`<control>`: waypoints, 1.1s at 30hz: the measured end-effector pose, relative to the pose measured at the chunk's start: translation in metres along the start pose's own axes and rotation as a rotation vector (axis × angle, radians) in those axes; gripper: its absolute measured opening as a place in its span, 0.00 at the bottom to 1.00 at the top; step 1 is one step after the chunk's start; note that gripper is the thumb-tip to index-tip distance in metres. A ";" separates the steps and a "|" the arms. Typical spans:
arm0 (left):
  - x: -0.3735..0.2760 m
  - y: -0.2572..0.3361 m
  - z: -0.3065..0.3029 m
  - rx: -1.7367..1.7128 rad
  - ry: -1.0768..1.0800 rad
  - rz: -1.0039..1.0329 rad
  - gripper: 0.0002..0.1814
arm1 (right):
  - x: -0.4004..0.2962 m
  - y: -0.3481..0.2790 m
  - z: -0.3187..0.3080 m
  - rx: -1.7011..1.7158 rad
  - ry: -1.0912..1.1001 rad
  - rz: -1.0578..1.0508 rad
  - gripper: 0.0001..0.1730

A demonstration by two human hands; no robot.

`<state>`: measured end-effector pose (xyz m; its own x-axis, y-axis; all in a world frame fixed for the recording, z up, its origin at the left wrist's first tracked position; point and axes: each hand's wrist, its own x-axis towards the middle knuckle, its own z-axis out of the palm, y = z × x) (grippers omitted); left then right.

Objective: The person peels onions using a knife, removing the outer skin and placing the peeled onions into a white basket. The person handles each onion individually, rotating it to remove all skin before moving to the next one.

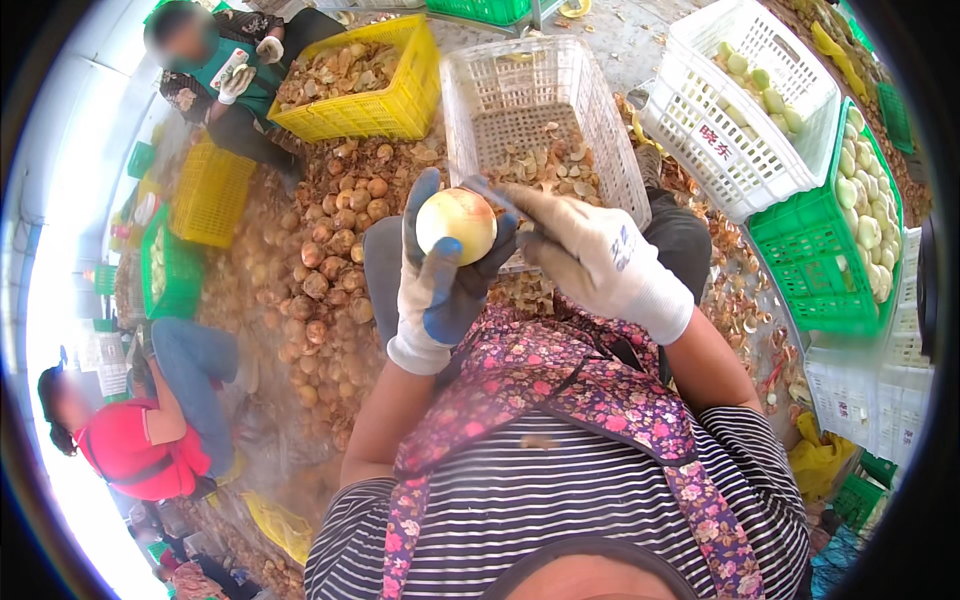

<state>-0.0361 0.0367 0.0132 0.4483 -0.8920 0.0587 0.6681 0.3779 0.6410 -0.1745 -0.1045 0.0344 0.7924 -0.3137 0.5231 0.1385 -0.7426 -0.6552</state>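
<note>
My left hand (pixel 448 292), in a white glove with a blue coated palm, is wrapped around a largely peeled pale onion (pixel 456 225). A reddish patch shows on the onion's upper side. Just right of it, my right hand (pixel 600 251) wears a white glove with dirty fingers. It grips what looks like a small knife (pixel 504 201); a thin grey blade points at the onion, and the handle is hidden in the fingers. Beyond both hands stands a white plastic crate (pixel 641 199) with loose onion skins (pixel 559 169) inside.
Unpeeled onions (pixel 330 255) are heaped on the floor to the left. A yellow crate (pixel 360 112) holds skins. At right, a white crate (pixel 739 142) and a green crate (pixel 814 255) contain peeled onions. Two people (pixel 217 75) (pixel 142 442) sit at left.
</note>
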 end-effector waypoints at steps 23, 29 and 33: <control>0.003 -0.003 0.006 0.194 0.083 0.137 0.41 | 0.009 -0.016 0.014 0.525 -0.120 0.371 0.29; 0.002 -0.004 -0.002 0.227 0.118 0.057 0.40 | 0.003 -0.013 0.025 0.446 -0.101 0.161 0.32; -0.002 -0.002 -0.001 0.181 0.112 0.105 0.39 | 0.024 -0.007 -0.004 0.678 0.155 0.891 0.26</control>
<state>-0.0378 0.0380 0.0114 0.5797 -0.8130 0.0536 0.5011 0.4076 0.7634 -0.1587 -0.1091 0.0540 0.6939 -0.6762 -0.2474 -0.1081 0.2419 -0.9643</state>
